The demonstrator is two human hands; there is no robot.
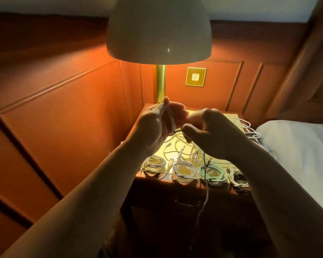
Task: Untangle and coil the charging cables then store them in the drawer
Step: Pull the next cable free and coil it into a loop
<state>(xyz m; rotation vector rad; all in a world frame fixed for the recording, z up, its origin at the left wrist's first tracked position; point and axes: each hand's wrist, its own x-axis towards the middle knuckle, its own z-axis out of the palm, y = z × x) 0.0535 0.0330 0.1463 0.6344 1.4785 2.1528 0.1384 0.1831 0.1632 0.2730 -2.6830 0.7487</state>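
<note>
Through the head camera I see my left hand (157,125) raised above the bench (229,116), palm turned toward the right, fingers (177,110) loosely curled around several white loops of a charging cable (171,118) wound across the palm. My right hand (211,133) sits just beside it, thumb and forefinger pinching the same cable near a dark bend where it leaves the loops. From under the right hand, the free end (206,187) of a cable hangs down past the front edge of the bench and in front of the drawer (186,202), which is shut, its handle faintly visible in the shadow.

Along the front edge of the bench lie 4 finished coils: a white coil (154,164) at the left, a second white coil (185,170) next to it, a pale green coil (213,173) and a small white coil (238,178) at the right. Behind them, loose cables (183,148) remain tangled under the lamp light, and another white bundle (248,129) rests at the bench's right rear corner, near the bed (296,146).

The lamp (158,30) stands at the back on a brass stem, with a brass wall switch (195,76) behind it. I can read no brand, label or writing anywhere.
</note>
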